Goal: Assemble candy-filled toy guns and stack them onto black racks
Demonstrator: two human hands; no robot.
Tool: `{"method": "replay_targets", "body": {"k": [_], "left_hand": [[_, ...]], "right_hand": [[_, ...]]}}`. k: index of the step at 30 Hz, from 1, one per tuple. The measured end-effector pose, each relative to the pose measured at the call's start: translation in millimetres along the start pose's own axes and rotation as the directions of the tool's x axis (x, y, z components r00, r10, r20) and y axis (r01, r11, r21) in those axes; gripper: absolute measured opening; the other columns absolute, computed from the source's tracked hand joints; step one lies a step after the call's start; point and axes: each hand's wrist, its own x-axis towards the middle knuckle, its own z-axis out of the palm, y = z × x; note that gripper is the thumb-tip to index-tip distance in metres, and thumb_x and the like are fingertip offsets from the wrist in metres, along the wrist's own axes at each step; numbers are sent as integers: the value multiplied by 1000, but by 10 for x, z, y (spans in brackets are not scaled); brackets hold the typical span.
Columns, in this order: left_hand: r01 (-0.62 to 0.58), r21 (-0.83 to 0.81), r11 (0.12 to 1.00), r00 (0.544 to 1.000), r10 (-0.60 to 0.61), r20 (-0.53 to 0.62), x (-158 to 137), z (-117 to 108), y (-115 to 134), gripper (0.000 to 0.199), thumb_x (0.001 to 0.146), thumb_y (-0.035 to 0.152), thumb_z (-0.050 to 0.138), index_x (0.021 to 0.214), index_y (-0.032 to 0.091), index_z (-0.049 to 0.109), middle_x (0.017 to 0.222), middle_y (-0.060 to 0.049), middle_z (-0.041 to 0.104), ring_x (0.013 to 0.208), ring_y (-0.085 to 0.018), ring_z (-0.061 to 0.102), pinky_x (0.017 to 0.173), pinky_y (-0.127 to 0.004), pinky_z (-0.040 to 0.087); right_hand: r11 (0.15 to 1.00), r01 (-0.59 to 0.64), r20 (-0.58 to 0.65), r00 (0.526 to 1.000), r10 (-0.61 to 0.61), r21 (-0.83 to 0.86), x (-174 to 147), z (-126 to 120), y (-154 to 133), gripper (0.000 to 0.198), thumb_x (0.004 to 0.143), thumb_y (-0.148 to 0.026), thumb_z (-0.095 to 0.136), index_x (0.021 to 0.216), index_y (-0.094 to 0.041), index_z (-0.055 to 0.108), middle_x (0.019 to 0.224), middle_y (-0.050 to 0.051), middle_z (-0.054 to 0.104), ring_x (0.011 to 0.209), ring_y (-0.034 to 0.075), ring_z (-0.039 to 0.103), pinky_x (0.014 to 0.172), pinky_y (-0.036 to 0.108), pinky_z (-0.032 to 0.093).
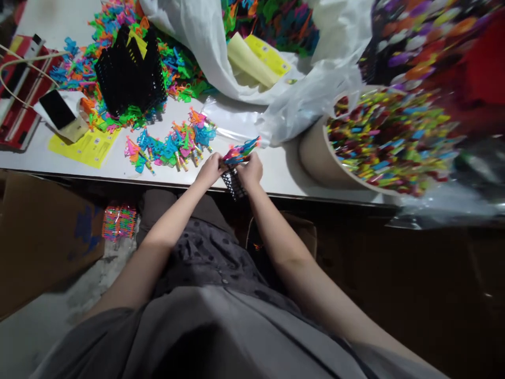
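Note:
My left hand (212,167) and my right hand (252,169) are close together at the table's front edge. Both are closed around a bunch of small colourful plastic pieces (239,152) in blue, orange, pink and green. A black perforated strip (233,185) hangs down between the hands; which fingers grip it is hard to see. Just beyond my left hand lies a row of similar bunches (177,145), with small printed tubes sticking out of them. Farther back, a pile of black perforated strips (130,76) rests on loose colourful pieces (181,66).
A wide tub (315,158) full of small wrapped sticks stands to the right. Behind are a white plastic bag (209,47) of coloured pieces and yellow labels (84,147). At left lies a phone (57,109). A cardboard box (43,237) stands below the table.

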Motion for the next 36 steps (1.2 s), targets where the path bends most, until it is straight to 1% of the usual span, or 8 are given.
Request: {"method": "replay_targets", "body": {"k": [3, 7, 10, 13, 16, 27, 32, 36], "left_hand": [[-6, 119, 993, 989, 24, -146, -129, -185, 86, 28, 78, 12, 59, 104, 14, 52, 103, -11, 54, 98, -23, 53, 87, -36, 44], [189, 228, 955, 872, -57, -486, -385, -637, 23, 28, 77, 20, 62, 104, 18, 55, 107, -13, 54, 110, -30, 48, 95, -42, 39], [312, 261, 914, 861, -156, -483, -480, -938, -147, 35, 76, 21, 62, 109, 17, 54, 107, -13, 59, 107, -30, 53, 93, -40, 41], [318, 318, 893, 901, -180, -395, -497, -1114, -238, 37, 80, 20, 54, 116, 15, 51, 105, -14, 63, 98, -28, 59, 90, -39, 42], [351, 273, 896, 880, -215, -424, -547, -1237, -147, 45, 79, 21, 53, 122, 13, 46, 89, -12, 67, 86, -27, 63, 83, -35, 45], [192, -167, 967, 707, -255, -660, -1006, -1486, 177, 60, 78, 15, 46, 133, 17, 21, 69, 3, 56, 56, -12, 55, 58, -22, 42], [129, -373, 919, 731, -343, -590, -1153, -1296, 160, 66, 73, 14, 52, 129, 17, 16, 63, 9, 50, 48, -8, 47, 52, -19, 38], [109, -437, 893, 755, -361, -548, -1287, -1137, 96, 39, 71, 11, 51, 103, 21, 31, 74, 2, 60, 63, -10, 58, 63, -22, 45]], "right_hand": [[998, -31, -39, 999, 33, 57, 68, 56, -47, 18, 71, -21, 59, 85, -15, 49, 86, 4, 59, 77, 13, 53, 80, 31, 41], [990, -60, -241, 966, 90, 126, -93, 98, -174, 20, 83, -19, 33, 96, -13, 47, 97, 9, 55, 84, 13, 54, 83, 32, 43], [982, 42, -391, 920, 33, 183, -379, 198, -336, 28, 85, -15, 19, 93, -16, 46, 92, 7, 50, 88, 15, 55, 84, 35, 45], [939, 250, -114, 967, -229, 236, -587, 435, -576, 19, 84, -20, 32, 93, -17, 49, 91, 6, 54, 84, 16, 55, 80, 32, 47], [922, 301, 112, 936, -335, 244, -600, 730, -811, 29, 80, -24, 48, 108, -16, 49, 102, 9, 57, 86, 17, 55, 81, 32, 47], [961, 224, 68, 969, -237, 161, -248, 1088, -1002, 39, 74, -21, 50, 111, -11, 59, 94, 11, 62, 87, 22, 56, 85, 36, 45], [949, 291, 76, 951, -301, 120, -385, 891, -1151, 26, 73, -26, 53, 94, -15, 62, 85, 9, 60, 78, 20, 54, 74, 32, 46], [869, 462, 146, 861, -488, 177, -661, 608, -1008, 13, 71, -25, 53, 81, -19, 58, 83, 7, 59, 79, 20, 54, 74, 31, 46]]}}
